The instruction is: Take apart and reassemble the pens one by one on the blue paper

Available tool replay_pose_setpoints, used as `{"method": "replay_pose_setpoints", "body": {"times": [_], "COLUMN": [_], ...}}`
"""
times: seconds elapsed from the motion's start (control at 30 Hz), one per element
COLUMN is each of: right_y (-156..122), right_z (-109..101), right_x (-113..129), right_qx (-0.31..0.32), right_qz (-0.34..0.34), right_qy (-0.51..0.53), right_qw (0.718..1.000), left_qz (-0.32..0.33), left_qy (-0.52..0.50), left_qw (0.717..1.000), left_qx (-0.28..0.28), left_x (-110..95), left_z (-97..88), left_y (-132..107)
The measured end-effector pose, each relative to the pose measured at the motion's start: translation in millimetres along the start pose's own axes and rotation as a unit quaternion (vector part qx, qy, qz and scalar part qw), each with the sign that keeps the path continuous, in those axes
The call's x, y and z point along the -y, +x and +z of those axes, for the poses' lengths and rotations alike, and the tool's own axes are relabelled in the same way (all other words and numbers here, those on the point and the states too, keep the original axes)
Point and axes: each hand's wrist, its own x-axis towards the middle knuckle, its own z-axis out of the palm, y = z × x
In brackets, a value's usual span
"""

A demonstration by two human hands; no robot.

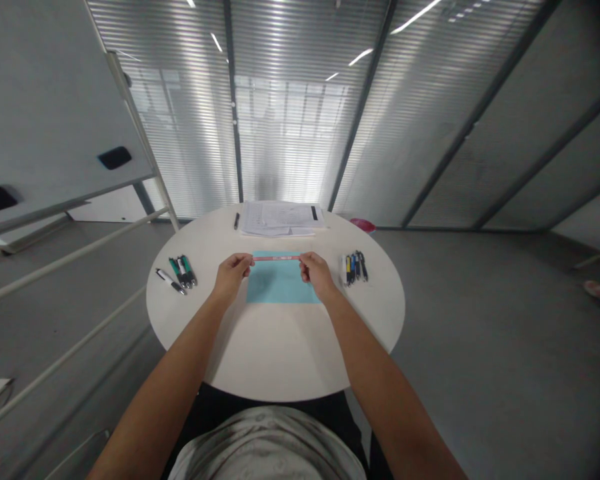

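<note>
A thin pinkish-red stick (276,258) with pale lettering along its middle is stretched level between my two hands; whether it is a pencil or a strip I cannot tell. My left hand (233,272) pinches its left end, and my right hand (317,272) pinches the right end. Below it a light blue sheet (283,283) lies flat, and the stick runs along the sheet's far edge. On the left of the table are several green, black and white pens (183,271), one angled apart (170,281). A row of several pens (354,268) lies beyond my right hand.
The round white table (280,360) carries a stack of printed papers (277,219) at its far side, with a dark pen (237,221) beside it. A whiteboard on a metal frame (145,133) stands left. Behind is a glass wall with blinds (285,133). A pink object (363,225) shows past the table.
</note>
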Motion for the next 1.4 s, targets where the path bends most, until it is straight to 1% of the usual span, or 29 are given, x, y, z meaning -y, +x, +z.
{"method": "replay_pose_setpoints", "body": {"times": [0.17, 0.9, 1.23, 1.4], "right_y": [0.0, 2.4, 1.5, 3.7], "right_z": [-0.5, -2.4, -3.2, -4.0], "right_x": [0.7, 0.8, -0.4, -3.2], "right_qx": [-0.001, 0.005, 0.010, 0.004], "right_qz": [-0.009, 0.022, 0.018, 0.027], "right_qy": [-0.005, 0.038, 0.033, 0.037], "right_qw": [1.000, 0.999, 0.999, 0.999], "left_qz": [-0.002, -0.006, -0.008, -0.006], "left_qy": [0.003, 0.015, 0.020, 0.028], "left_qw": [1.000, 1.000, 1.000, 1.000], "left_qx": [-0.007, -0.008, -0.008, -0.009], "left_x": [-1.5, -0.7, -3.4, -0.6], "left_z": [0.7, 0.1, 1.3, -0.2], "left_y": [-0.9, -0.4, -1.8, -0.4]}}
